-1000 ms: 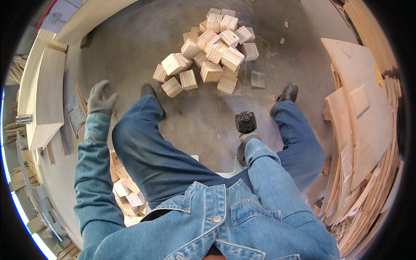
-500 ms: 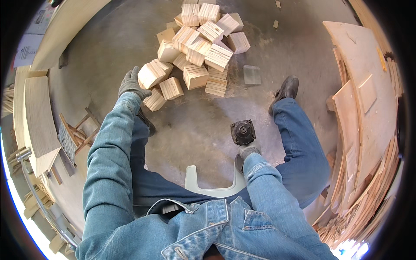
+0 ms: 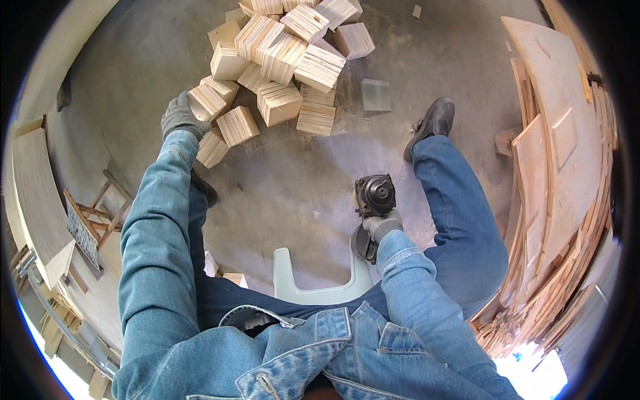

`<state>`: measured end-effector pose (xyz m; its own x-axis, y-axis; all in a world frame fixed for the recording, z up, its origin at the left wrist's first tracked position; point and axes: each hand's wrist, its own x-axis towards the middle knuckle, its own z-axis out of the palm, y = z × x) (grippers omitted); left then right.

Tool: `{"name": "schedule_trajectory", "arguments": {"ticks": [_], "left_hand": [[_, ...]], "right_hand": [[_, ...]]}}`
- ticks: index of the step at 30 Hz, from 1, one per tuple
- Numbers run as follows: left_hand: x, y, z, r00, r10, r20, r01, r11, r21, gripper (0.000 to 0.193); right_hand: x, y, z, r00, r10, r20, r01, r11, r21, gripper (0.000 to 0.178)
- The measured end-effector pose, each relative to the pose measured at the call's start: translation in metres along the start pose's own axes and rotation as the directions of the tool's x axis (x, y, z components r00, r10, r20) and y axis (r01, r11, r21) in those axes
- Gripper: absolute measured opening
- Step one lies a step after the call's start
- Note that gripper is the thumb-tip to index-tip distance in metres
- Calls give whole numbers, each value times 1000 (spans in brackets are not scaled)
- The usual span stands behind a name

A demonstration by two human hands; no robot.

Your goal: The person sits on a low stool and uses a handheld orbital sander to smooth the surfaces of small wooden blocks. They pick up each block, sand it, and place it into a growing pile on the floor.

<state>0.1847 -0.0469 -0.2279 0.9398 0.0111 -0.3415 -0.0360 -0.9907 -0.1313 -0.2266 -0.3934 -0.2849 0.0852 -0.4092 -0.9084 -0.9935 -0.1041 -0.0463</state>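
Note:
My left hand (image 3: 181, 119), in a grey glove, is curled round the left end of a wooden block (image 3: 207, 102) with layered edges. Its thumb lies along the block's near side. That block is at the near left of a heap of similar wooden blocks (image 3: 280, 100) on the floor. My right hand (image 3: 385, 225), also gloved, is closed round the handle of a black power tool (image 3: 375, 195) that looks like a nail gun. From above I see its square head with a round cap; its lower end is hidden. The tool is held between my knees, apart from the heap.
A pale green plastic stool (image 3: 323, 295) shows beneath me. A clear square piece (image 3: 377, 95) lies right of the heap. Plywood sheets (image 3: 567, 160) and stacked offcuts line the right side. At left are a long board (image 3: 43, 193) and a small wooden frame (image 3: 100, 213).
The view has shifted a little, so the heap sits farther left and higher. My right hand has tilted the tool, showing more of its side. My left hand stays at the same block.

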Motion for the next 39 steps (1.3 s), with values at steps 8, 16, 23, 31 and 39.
{"name": "schedule_trajectory", "arguments": {"ticks": [8,16,23,31,39], "left_hand": [[-64,21,-30,914,359,-188,-384,916,-117,102],[-159,91,27,717,697,-1,-687,706,-171,101],[-199,164,79,791,553,262,-544,832,-110,105],[-196,195,107,791,507,342,-489,860,-144,105],[-204,143,111,816,454,357,-367,885,-285,98]], "right_hand": [[33,18,13,998,-66,-17,63,989,-132,41],[5,-10,5,995,-100,-5,97,975,-201,41],[-30,-27,-12,998,-61,22,64,963,-262,43],[-55,-37,-23,1000,6,0,-6,981,-193,41],[-58,-44,-18,999,12,-30,-16,989,-150,41]]}}
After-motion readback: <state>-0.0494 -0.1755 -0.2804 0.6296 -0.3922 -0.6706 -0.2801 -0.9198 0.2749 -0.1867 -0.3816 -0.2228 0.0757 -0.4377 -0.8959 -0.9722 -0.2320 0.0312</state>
